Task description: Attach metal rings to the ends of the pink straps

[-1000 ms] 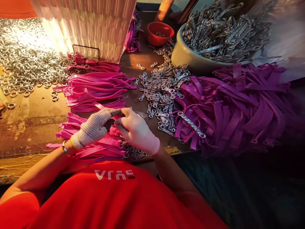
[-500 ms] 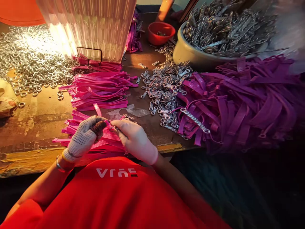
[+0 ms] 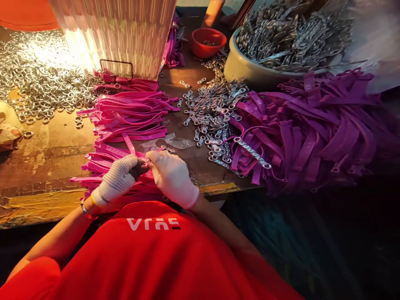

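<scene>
My left hand (image 3: pixel 120 179), in a dotted knit glove with dark fingertips, is closed on a pink strap (image 3: pixel 128 143) whose free part sticks up past the fingers. Against it, my right hand (image 3: pixel 170 177), in a plain white glove, pinches at the strap's end; whatever small part sits between the fingertips is hidden. Beneath both hands lies a heap of pink straps (image 3: pixel 100 160). Just beyond is a second bundle of pink straps (image 3: pixel 131 114). A few small metal links (image 3: pixel 167 149) lie by my right fingers.
Metal rings (image 3: pixel 46 89) cover the table's left side by a ribbed translucent panel (image 3: pixel 125 37). Small metal links (image 3: pixel 212 112) are piled in the middle. On the right are purple straps (image 3: pixel 312 133), a metal chain piece (image 3: pixel 252 153) and a tub (image 3: pixel 246 62) of chains. Behind stands a red bowl (image 3: pixel 208 46).
Both hands have come closer together, the left moving slightly right and the right slightly left, with their fingertips now meeting around the strap's end. The view has shifted a little.
</scene>
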`<state>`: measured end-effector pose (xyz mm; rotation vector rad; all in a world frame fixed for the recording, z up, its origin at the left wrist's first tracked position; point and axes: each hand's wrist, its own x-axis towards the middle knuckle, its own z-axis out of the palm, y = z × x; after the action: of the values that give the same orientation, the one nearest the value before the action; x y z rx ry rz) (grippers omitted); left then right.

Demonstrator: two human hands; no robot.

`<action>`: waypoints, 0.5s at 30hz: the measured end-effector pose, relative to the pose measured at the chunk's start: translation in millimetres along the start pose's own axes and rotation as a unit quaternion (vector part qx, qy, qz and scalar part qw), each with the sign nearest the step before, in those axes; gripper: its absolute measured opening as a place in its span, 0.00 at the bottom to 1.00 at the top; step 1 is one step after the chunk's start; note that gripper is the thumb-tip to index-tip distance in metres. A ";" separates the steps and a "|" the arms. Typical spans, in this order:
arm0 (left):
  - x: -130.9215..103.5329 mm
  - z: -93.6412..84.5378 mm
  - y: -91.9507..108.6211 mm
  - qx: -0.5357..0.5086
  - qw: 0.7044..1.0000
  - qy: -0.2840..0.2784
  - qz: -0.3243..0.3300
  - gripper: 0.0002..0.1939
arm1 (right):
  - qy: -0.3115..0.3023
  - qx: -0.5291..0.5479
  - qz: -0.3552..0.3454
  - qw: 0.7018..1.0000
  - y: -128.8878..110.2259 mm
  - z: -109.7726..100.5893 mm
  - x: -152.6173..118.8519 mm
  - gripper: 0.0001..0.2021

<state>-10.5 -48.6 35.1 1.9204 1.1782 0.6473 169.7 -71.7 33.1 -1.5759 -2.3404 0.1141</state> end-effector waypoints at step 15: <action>-2.6 -2.4 -12.0 -0.077 0.994 -0.069 -0.040 0.11 | -0.090 -0.051 -0.117 0.988 6.6 15.9 -2.4 0.18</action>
<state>-19.4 -46.9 26.5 1.7507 1.0802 0.5389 171.6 -69.6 16.0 -1.3709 -2.6937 0.0877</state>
